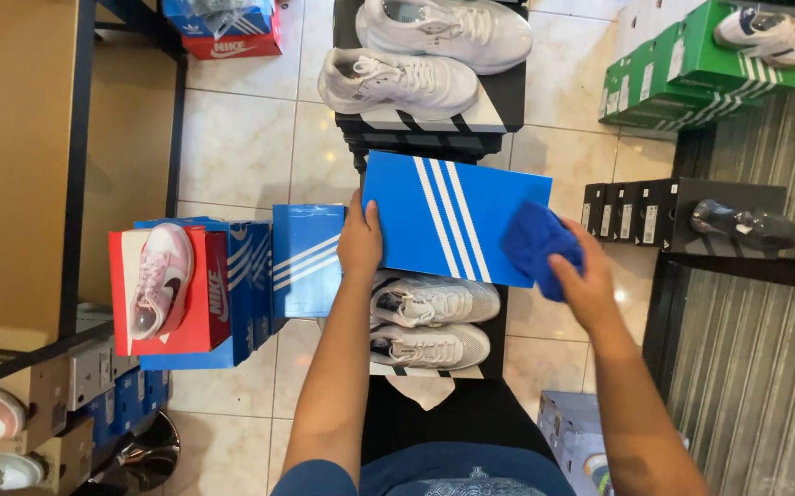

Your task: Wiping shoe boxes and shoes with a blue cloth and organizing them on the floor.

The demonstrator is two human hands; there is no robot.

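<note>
My left hand (360,241) grips the left edge of a blue shoebox lid (443,216) with three white diagonal stripes, holding it flat above a black box. My right hand (581,280) presses a blue cloth (535,241) onto the lid's right end. Under the lid, a pair of white and grey sneakers (429,321) lies on a black box (496,340) in front of me.
A pink sneaker (160,277) rests on a red box (200,294) beside blue boxes (305,257) at left. Two white sneakers (416,55) sit on a black box ahead. Green boxes (682,78) and black boxes (645,213) with shoes stand at right. Tiled floor lies between.
</note>
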